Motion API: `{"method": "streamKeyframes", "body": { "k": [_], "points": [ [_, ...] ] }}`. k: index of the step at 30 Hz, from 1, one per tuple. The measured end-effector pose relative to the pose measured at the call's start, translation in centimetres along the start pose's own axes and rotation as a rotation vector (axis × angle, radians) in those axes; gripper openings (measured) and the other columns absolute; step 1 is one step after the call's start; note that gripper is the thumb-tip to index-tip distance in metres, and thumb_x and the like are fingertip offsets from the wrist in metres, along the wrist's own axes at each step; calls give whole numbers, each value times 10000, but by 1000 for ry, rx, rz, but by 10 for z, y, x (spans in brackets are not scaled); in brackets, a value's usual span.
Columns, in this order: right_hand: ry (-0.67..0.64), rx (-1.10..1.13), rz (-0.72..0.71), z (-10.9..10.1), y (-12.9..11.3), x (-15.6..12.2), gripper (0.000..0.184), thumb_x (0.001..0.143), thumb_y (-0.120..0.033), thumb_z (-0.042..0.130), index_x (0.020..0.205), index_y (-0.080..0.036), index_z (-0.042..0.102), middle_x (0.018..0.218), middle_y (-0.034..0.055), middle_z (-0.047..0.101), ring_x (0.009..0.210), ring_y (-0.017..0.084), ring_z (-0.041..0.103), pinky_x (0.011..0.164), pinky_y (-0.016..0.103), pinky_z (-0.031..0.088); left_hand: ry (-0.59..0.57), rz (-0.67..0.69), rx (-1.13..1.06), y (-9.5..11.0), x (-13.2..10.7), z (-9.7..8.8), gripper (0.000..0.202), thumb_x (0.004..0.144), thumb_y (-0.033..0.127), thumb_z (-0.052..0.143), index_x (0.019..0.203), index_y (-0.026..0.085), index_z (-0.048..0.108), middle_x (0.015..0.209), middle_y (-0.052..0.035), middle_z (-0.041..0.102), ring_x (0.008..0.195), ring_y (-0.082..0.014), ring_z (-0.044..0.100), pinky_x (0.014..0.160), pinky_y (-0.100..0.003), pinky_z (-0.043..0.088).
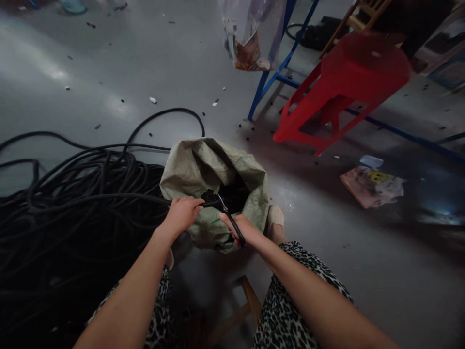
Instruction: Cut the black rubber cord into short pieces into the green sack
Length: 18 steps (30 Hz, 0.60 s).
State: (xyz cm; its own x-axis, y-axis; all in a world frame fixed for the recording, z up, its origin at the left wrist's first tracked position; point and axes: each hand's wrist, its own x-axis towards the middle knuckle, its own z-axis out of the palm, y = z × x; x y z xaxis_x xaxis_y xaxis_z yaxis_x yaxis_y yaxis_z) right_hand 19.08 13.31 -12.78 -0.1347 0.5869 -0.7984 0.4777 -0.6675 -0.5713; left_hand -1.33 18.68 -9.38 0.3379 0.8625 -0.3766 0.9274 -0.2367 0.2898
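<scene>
My left hand [184, 212] is closed around a black rubber hose or cable [154, 198], whose end sticks out to the right over the mouth of a woven sack [185, 167]. In my right hand [242, 228] is a pair of scissors [232, 220] with black handles. Their metal blades point up and left, at the free end of the hose; I cannot tell whether they touch it. Small black pieces [232, 196] lie inside the sack, which stands between my feet. The hose runs left into a big tangled pile [98, 179] on the floor.
A red plastic stool [363, 72] stands at the upper right beside a blue metal frame [259, 94]. A clear plastic bag [254, 36] hangs there. A printed packet [370, 184] lies on the floor at right. Part of a wooden stool [250, 295] shows below me. Small scraps dot the grey floor.
</scene>
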Motion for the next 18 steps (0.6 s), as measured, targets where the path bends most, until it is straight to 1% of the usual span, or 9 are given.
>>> {"method": "streamKeyframes", "body": {
  "k": [5, 9, 14, 18],
  "points": [
    [1, 19, 66, -1, -13, -13, 581, 782, -713, 495, 566, -174, 452, 423, -11, 435, 324, 119, 459, 345, 222, 378, -24, -7, 36, 3, 0, 2, 323, 891, 310, 441, 1131, 270, 653, 1103, -46, 697, 1056, -245, 607, 881, -370, 414],
    [-13, -19, 127, -2, -21, -21, 562, 799, -687, 499, 582, -169, 471, 403, -20, 412, 327, 113, 442, 343, 209, 369, -49, -16, 66, 5, 0, 2, 315, 885, 305, 449, 1115, 279, 663, 1077, -50, 706, 1041, -248, 612, 878, -364, 418],
    [-24, 5, 141, -1, -17, -20, 552, 793, -691, 503, 601, -175, 468, 399, -23, 416, 340, 113, 446, 350, 208, 382, -67, -40, 77, 7, 0, 2, 317, 877, 300, 454, 1108, 267, 669, 1081, -65, 704, 1047, -257, 614, 878, -371, 427],
    [5, 0, 125, -1, -8, -13, 578, 749, -728, 522, 596, -172, 487, 431, -1, 456, 348, 131, 476, 350, 234, 396, -40, -57, 80, 6, 1, 2, 323, 875, 300, 449, 1102, 256, 675, 1059, -86, 707, 1026, -272, 624, 864, -392, 435]
  ]
}}
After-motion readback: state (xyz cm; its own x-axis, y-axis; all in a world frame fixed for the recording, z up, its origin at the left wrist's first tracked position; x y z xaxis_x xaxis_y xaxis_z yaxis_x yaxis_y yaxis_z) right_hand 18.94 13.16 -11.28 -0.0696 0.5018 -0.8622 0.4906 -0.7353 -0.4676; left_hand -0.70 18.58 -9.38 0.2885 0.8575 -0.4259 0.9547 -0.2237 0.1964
